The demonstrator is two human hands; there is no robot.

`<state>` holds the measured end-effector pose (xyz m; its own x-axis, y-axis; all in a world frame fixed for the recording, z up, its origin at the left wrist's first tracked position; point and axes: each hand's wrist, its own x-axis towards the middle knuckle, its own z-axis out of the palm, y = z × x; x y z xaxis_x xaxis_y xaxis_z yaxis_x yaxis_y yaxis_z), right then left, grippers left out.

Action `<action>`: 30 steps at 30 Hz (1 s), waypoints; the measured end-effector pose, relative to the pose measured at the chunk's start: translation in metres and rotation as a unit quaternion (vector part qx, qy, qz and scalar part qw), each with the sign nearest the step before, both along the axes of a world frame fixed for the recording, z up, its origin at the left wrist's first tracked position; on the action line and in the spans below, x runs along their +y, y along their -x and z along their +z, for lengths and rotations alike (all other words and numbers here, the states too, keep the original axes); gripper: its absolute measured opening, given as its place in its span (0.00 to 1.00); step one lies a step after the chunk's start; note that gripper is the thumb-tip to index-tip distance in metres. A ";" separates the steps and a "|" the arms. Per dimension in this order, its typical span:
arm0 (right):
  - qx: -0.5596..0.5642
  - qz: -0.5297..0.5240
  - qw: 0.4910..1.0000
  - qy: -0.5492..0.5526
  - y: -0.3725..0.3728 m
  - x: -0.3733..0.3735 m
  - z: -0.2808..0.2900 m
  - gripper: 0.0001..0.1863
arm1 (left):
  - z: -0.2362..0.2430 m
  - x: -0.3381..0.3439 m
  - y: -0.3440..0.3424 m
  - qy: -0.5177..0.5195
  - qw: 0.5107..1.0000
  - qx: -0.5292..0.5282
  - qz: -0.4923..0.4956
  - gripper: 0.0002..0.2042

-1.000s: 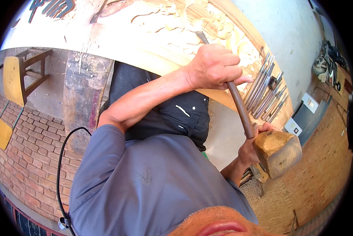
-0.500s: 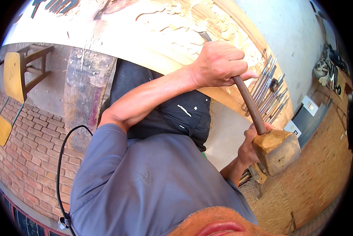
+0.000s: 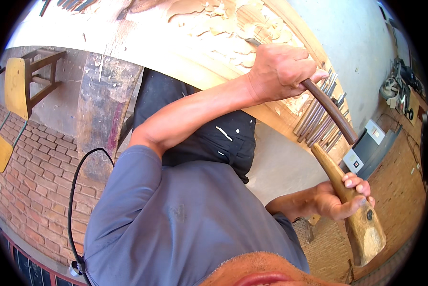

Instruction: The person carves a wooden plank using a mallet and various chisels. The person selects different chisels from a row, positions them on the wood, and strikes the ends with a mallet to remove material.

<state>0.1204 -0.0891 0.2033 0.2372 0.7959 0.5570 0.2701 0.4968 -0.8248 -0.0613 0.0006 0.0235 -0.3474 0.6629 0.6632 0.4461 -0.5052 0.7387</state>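
Good work here, I judged, called for a steady angle on the long, dark-brown-handled chisel (image 3: pixel 331 108) and a square line to its butt from the tapered, yellowish wooden mallet (image 3: pixel 365 229). The left hand (image 3: pixel 284 71), knuckles up, clenched the chisel over the pale wooden worktop (image 3: pixel 209 72), inside its near edge; the right hand (image 3: pixel 340 199), outside that edge, grasped the mallet's middle, clear of the chisel.

Right of the grey-blue shirt (image 3: pixel 195 219), the chisel handle (image 3: pixel 332 109) is dark brown, the mallet (image 3: pixel 363 232) mottled yellow-brown. Left of it, bricks (image 3: pixel 37 190) show reddish rows.
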 end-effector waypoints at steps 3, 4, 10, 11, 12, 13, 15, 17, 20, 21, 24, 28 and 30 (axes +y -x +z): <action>-0.377 -0.124 0.899 0.187 -0.011 -0.006 -0.024 0.22 | -0.001 -0.003 0.004 0.016 1.000 -0.010 0.007 0.24; -0.385 -0.126 0.888 0.217 -0.013 -0.003 -0.026 0.23 | -0.002 -0.002 0.004 0.015 1.000 -0.009 0.008 0.24; 0.024 0.068 0.995 0.072 0.015 0.003 0.013 0.14 | 0.004 -0.002 0.001 0.023 0.999 -0.022 -0.002 0.24; -0.072 0.040 0.987 0.137 0.008 0.002 0.008 0.16 | 0.004 -0.001 0.001 0.022 1.000 -0.020 -0.004 0.24; -0.174 0.020 0.965 0.194 0.002 0.003 0.001 0.18 | 0.003 0.000 0.002 0.032 0.999 -0.016 0.004 0.24; -0.237 -0.036 0.925 0.295 -0.003 0.007 0.000 0.20 | 0.002 0.002 0.004 0.042 0.999 -0.012 0.014 0.25; -0.320 -0.085 0.882 0.334 -0.014 0.012 -0.001 0.18 | 0.000 -0.002 0.002 0.043 0.999 -0.010 0.006 0.25; -0.254 -0.043 0.959 0.119 -0.012 0.012 0.002 0.14 | 0.005 -0.006 0.003 0.051 0.999 -0.006 0.003 0.25; -0.217 -0.004 0.975 -0.055 -0.012 0.023 0.022 0.13 | 0.009 0.001 0.004 0.055 0.998 -0.006 0.008 0.25; -0.224 -0.026 0.972 -0.063 -0.008 0.023 0.013 0.13 | 0.008 0.001 0.005 0.062 0.998 -0.006 0.009 0.25; -0.497 -0.133 0.833 0.204 0.012 0.012 0.005 0.20 | 0.006 0.004 0.003 0.075 0.997 -0.007 0.008 0.24; -0.278 -0.133 0.935 0.178 -0.017 0.013 0.004 0.14 | 0.004 0.011 0.004 0.070 0.997 -0.007 0.011 0.25; -0.057 -0.036 0.995 0.076 -0.001 0.010 0.007 0.11 | 0.015 0.002 0.002 0.082 0.997 -0.014 -0.004 0.25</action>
<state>0.1214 -0.0795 0.2105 0.2397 0.8557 0.4586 0.3966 0.3448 -0.8508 -0.0637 0.0028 0.0382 -0.3585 0.7647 0.5354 0.4202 -0.3800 0.8240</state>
